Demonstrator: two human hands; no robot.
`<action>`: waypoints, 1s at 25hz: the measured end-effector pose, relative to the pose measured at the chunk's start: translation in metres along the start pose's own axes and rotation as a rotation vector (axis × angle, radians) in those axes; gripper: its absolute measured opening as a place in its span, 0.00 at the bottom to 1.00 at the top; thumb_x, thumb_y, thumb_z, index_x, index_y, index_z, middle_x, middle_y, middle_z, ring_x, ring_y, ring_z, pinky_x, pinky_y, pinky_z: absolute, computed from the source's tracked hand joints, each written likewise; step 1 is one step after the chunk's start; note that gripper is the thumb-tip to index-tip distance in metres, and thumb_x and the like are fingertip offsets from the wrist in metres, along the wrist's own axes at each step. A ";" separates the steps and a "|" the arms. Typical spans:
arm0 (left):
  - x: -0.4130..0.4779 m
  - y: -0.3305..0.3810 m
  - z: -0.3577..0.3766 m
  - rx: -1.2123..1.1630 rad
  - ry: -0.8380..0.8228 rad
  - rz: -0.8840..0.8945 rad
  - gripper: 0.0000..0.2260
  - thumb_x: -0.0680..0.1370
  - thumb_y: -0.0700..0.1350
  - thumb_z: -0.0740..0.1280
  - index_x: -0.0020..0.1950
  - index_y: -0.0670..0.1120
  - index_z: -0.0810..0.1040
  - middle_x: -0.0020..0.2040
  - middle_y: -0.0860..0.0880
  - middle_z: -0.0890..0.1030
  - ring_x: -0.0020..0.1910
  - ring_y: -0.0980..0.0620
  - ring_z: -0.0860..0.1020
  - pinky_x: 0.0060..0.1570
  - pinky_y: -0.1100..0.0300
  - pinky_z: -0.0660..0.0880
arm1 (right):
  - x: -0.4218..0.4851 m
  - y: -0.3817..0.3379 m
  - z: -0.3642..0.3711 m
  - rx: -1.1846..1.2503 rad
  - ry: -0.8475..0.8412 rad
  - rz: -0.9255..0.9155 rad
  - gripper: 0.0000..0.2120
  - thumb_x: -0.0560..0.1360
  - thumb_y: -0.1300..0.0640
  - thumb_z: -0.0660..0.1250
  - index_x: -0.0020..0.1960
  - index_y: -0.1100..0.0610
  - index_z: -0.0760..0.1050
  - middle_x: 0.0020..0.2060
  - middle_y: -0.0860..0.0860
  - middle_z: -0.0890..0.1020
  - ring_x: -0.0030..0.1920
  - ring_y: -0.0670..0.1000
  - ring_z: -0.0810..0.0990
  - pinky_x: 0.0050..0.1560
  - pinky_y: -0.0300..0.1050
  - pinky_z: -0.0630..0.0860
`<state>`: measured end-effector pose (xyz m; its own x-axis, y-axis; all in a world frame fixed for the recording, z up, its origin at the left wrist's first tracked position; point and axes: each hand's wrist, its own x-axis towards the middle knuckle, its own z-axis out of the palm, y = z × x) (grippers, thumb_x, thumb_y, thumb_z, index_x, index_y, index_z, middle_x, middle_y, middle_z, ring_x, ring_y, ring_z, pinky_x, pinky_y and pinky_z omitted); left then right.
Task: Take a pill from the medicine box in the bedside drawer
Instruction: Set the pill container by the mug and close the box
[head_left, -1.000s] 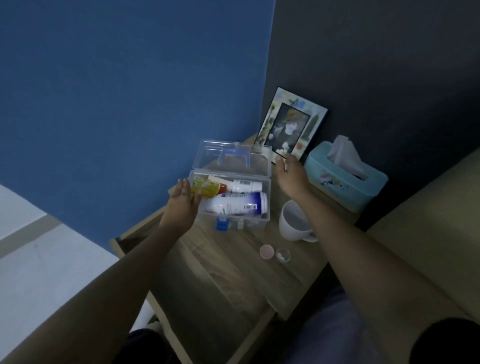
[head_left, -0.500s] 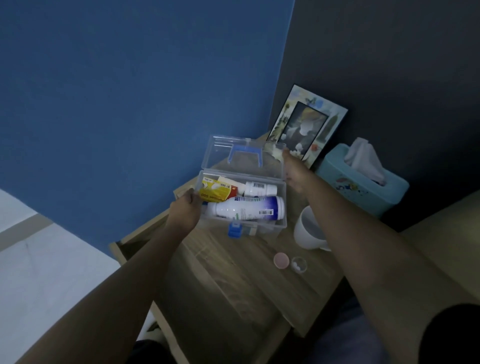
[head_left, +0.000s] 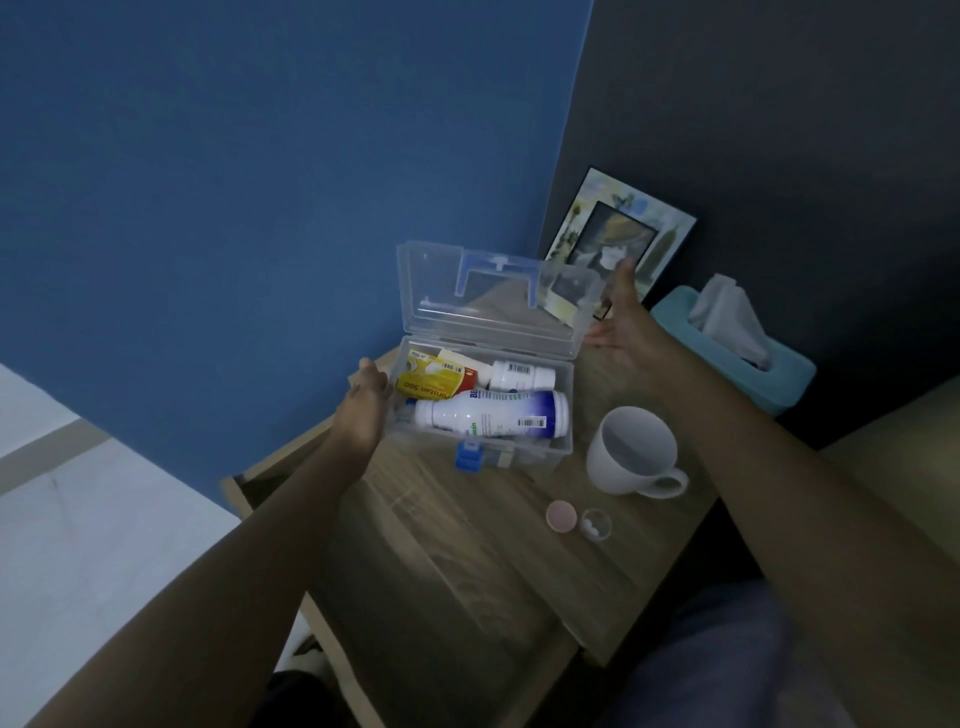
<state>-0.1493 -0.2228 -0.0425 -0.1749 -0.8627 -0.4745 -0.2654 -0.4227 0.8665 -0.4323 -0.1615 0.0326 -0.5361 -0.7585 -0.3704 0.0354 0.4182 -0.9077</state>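
Observation:
The clear medicine box (head_left: 565, 448) stands on the wooden bedside table (head_left: 524, 556) with its lid (head_left: 441, 296) raised upright. Inside lie a large white bottle (head_left: 488, 418), a smaller white bottle (head_left: 522, 375) and a yellow packet (head_left: 431, 383). My left hand (head_left: 363, 410) grips the box's left end wall. My right hand (head_left: 623, 332) hovers by the lid's right edge, palm open and fingers spread, holding nothing. A pink cap (head_left: 561, 516) and a small clear cup with white pills (head_left: 596, 524) lie in front of the box.
A white mug (head_left: 631, 454) stands right of the box. Behind it are a teal tissue box (head_left: 737, 358) and a photo frame (head_left: 618, 239) leaning on the dark wall. The open drawer (head_left: 415, 613) juts out below the table's left front.
The lid has swung up to stand upright. My right hand has come off the lid's corner and spread open beside it. My left hand stays on the box's left end.

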 end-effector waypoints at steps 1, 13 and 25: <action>0.001 -0.002 0.000 -0.051 -0.015 -0.003 0.33 0.78 0.63 0.42 0.72 0.42 0.64 0.73 0.42 0.67 0.71 0.43 0.67 0.71 0.43 0.61 | -0.004 0.001 -0.001 -0.049 -0.012 -0.024 0.38 0.69 0.25 0.43 0.64 0.50 0.69 0.47 0.53 0.79 0.41 0.50 0.82 0.40 0.42 0.78; 0.006 -0.005 -0.012 -0.225 -0.339 0.101 0.29 0.76 0.65 0.53 0.59 0.45 0.79 0.58 0.40 0.81 0.57 0.41 0.79 0.58 0.45 0.76 | -0.092 0.043 0.014 -1.138 -0.293 -0.309 0.31 0.79 0.50 0.58 0.75 0.60 0.48 0.74 0.61 0.59 0.69 0.58 0.68 0.65 0.50 0.69; -0.008 -0.002 -0.015 0.016 -0.214 0.208 0.20 0.68 0.58 0.68 0.52 0.44 0.82 0.52 0.41 0.84 0.51 0.41 0.82 0.58 0.39 0.76 | -0.097 0.071 0.063 -1.398 -0.257 -0.715 0.52 0.68 0.30 0.59 0.75 0.58 0.36 0.74 0.53 0.35 0.75 0.52 0.37 0.73 0.50 0.40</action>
<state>-0.1331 -0.2194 -0.0379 -0.4226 -0.8515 -0.3103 -0.2178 -0.2370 0.9468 -0.3245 -0.0904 -0.0085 0.0541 -0.9914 -0.1194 -0.9967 -0.0464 -0.0666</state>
